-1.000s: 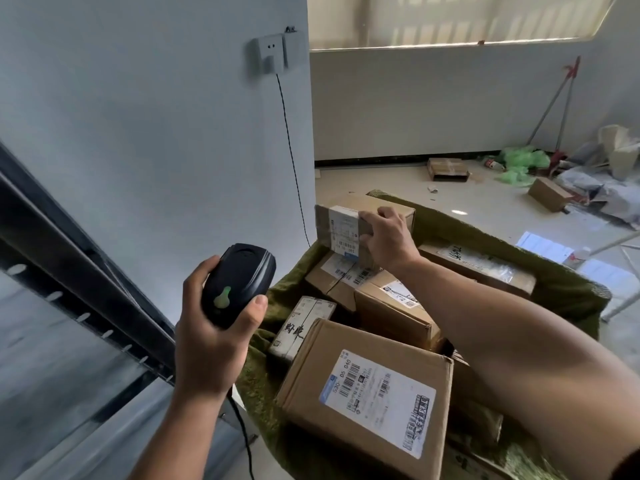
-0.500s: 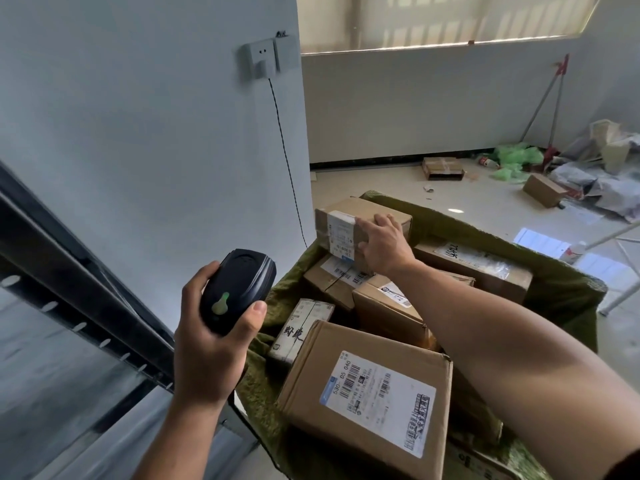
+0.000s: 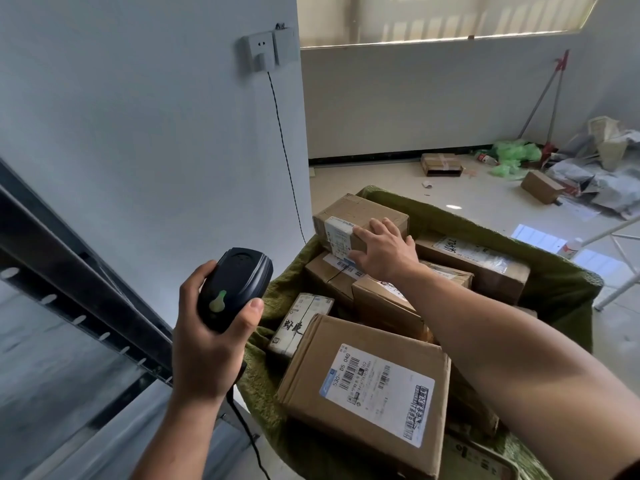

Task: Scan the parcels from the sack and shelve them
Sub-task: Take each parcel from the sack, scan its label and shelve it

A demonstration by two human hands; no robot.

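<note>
Sack (image 3: 554,292) of green cloth fills the lower right of frame, its left rim close to the white wall (image 3: 156,133). Metal shelf (image 3: 79,268) runs along the lower left. Open floor (image 3: 381,181) lies beyond the sack's far rim, upper right. Left hand (image 3: 207,344) is clamped round the black scanner (image 3: 235,285), beside the sack. Right hand (image 3: 384,251) grips the small parcel (image 3: 367,211) atop the pile at centre, fingers over its top, thumb on its labelled face.
</note>
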